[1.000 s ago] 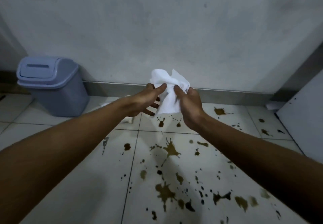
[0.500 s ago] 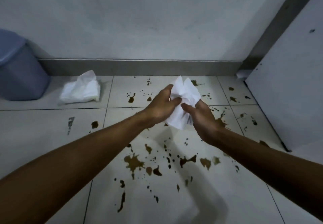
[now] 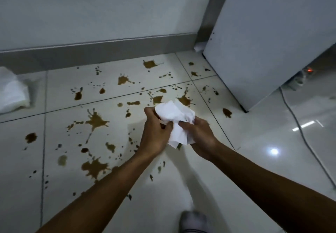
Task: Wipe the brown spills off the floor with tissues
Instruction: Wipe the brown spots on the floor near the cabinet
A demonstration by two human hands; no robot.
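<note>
Left hand [image 3: 154,134]: raised above the floor, back toward the camera, fingers and thumb curled round the near-left edge of the crumpled tissue [image 3: 175,121]; thumb tip pinches the paper at its middle.

Right hand [image 3: 199,136]: just beside the left, thumbs almost meeting, fingers cupped under and round the right side of the same tissue; thumb presses into its folds.

Tissue: white, bunched into a loose wad, held between both hands in the air, not touching the floor; a flap hangs down between the palms.

Brown spills [image 3: 96,121]: scattered splashes and droplets over the pale floor tiles [image 3: 181,187], lying beneath and mostly to the left of and beyond the hands. One large star-shaped splash sits well left of the left hand; another large blot [image 3: 94,167] lies nearer the camera, beside the left forearm. Smaller splashes lie just beyond the tissue and run on toward the skirting.

Tissue pack [image 3: 11,92]: soft white bundle on the floor, far left of the left hand, near the grey skirting [image 3: 101,50].

White panel [image 3: 272,41]: upright, beyond and to the right of the right hand, its lower corner on the floor.

Cable [image 3: 298,123]: pale, trailing across the glossy floor right of the right forearm.

Foot [image 3: 193,221]: in a light sock, on the tiles below both forearms.
</note>
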